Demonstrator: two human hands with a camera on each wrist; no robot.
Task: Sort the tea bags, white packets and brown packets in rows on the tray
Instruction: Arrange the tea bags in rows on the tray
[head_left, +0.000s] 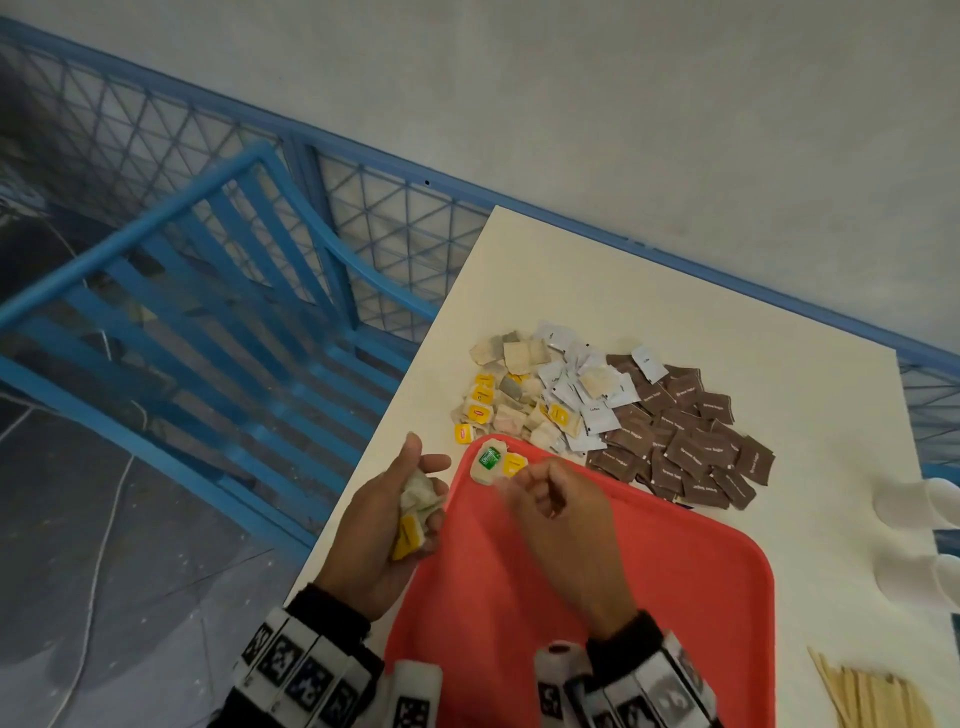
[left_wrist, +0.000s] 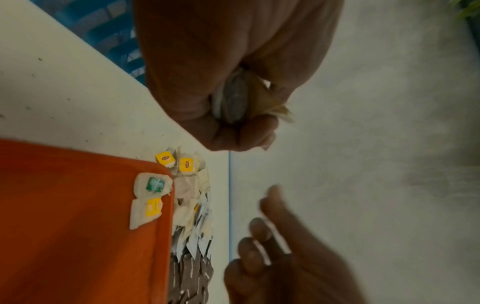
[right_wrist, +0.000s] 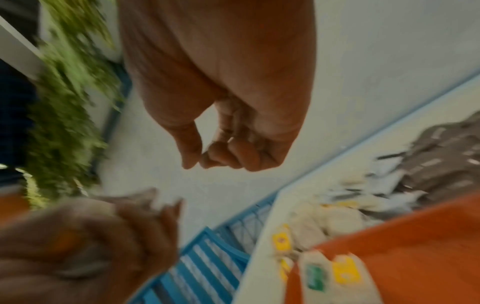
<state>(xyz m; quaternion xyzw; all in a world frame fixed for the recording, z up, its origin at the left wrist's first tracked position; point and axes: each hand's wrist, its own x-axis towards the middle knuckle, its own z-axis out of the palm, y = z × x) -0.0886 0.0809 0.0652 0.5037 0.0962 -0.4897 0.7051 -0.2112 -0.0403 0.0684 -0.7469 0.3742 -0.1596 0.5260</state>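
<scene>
My left hand (head_left: 426, 483) hovers over the table's left edge beside the red tray (head_left: 649, 597) and grips a crumpled bunch of tea bags (head_left: 418, 501); the left wrist view shows the bunch (left_wrist: 233, 98) squeezed in the fist. My right hand (head_left: 540, 488) is blurred above the tray's far left corner, fingers curled, thumb against the index, nothing visible in it (right_wrist: 200, 162). Just past it, a green-tagged tea bag (head_left: 488, 460) and a yellow-tagged tea bag (head_left: 514, 464) lie side by side in that corner. Beyond the tray lie loose tea bags (head_left: 498, 395), white packets (head_left: 582, 395) and brown packets (head_left: 685, 441).
The white table (head_left: 571, 270) stands against a grey wall. A blue slatted chair (head_left: 208, 291) and a blue mesh fence are off its left edge. White cups (head_left: 919, 504) stand at the right, and wooden stirrers (head_left: 872, 696) lie at the near right.
</scene>
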